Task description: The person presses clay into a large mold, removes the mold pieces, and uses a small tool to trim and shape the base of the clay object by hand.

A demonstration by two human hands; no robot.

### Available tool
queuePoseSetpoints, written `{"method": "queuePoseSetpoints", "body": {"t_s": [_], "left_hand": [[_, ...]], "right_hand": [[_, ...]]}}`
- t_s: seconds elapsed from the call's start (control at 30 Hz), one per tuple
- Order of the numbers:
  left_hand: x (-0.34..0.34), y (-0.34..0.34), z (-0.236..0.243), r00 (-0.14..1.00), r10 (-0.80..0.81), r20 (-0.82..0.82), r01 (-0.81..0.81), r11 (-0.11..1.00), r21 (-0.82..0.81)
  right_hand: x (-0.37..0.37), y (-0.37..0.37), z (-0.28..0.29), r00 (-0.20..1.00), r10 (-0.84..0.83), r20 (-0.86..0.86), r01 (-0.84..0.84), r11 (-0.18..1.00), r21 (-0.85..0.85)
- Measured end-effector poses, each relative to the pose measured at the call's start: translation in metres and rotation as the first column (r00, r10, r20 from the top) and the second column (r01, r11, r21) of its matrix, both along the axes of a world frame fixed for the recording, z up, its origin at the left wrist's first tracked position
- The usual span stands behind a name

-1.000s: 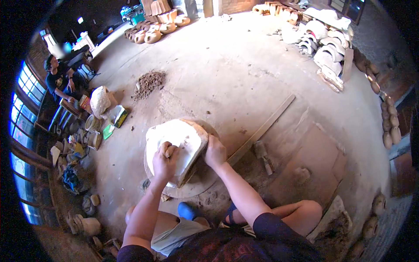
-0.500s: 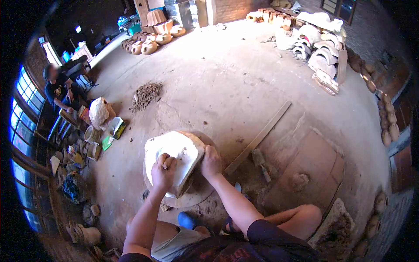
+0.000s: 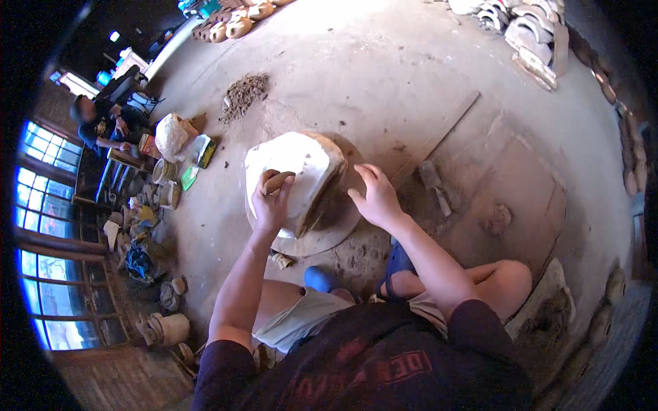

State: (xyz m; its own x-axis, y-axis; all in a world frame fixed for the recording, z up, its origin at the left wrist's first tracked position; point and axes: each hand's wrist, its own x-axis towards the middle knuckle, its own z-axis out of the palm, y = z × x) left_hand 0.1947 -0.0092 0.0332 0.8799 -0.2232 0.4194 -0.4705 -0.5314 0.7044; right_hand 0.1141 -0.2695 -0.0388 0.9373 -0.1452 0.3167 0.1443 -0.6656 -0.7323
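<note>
A large white block that looks like a plaster mould (image 3: 291, 151) rests on a round board (image 3: 329, 236) in front of my legs. Over its near left part, my left hand (image 3: 270, 209) is closed on a small elongated lump of brown clay (image 3: 277, 183), pinched between thumb and fingers. My right hand (image 3: 379, 197) is held just right of the block, fingers apart, touching nothing. The block's right side lies in shadow, and its inside cannot be made out.
A long wooden strip (image 3: 442, 137) and a handled tool (image 3: 433, 183) lie to the right, beside a flat slab (image 3: 528, 205). Crumbled clay (image 3: 245, 96) is heaped at far left. Left, a person (image 3: 103, 123) sits near buckets and clutter. Curved moulds (image 3: 534, 41) are stacked far right.
My right hand has come off the block's right edge and opened. My left hand has turned, so the clay lump now shows. The view has shifted downward.
</note>
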Motion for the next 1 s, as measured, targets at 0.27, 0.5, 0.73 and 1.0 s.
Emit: {"method": "queuePoseSetpoints", "body": {"t_s": [0.27, 0.5, 0.73, 1.0], "left_hand": [[-0.111, -0.063, -0.011, 0.367, -0.507, -0.780, 0.568, 0.786, -0.244], [-0.070, -0.084, 0.029, 0.567, -0.628, -0.533, 0.812, 0.533, 0.237], [0.077, 0.025, -0.037, 0.930, -0.343, 0.129, 0.107, 0.590, 0.800], [0.082, 0.028, -0.095, 0.875, -0.437, 0.211, 0.030, 0.484, 0.874]], "right_hand": [[-0.140, 0.020, 0.038, 0.919, 0.198, 0.341, -0.226, 0.973, 0.043], [-0.249, -0.063, 0.019, 0.897, -0.383, 0.221, 0.315, 0.904, 0.288], [-0.541, -0.212, 0.000, 0.068, -0.954, -0.291, 0.970, -0.005, 0.243], [-0.858, -0.183, -0.114, -0.695, -0.681, -0.230, 0.596, -0.366, -0.715]]}}
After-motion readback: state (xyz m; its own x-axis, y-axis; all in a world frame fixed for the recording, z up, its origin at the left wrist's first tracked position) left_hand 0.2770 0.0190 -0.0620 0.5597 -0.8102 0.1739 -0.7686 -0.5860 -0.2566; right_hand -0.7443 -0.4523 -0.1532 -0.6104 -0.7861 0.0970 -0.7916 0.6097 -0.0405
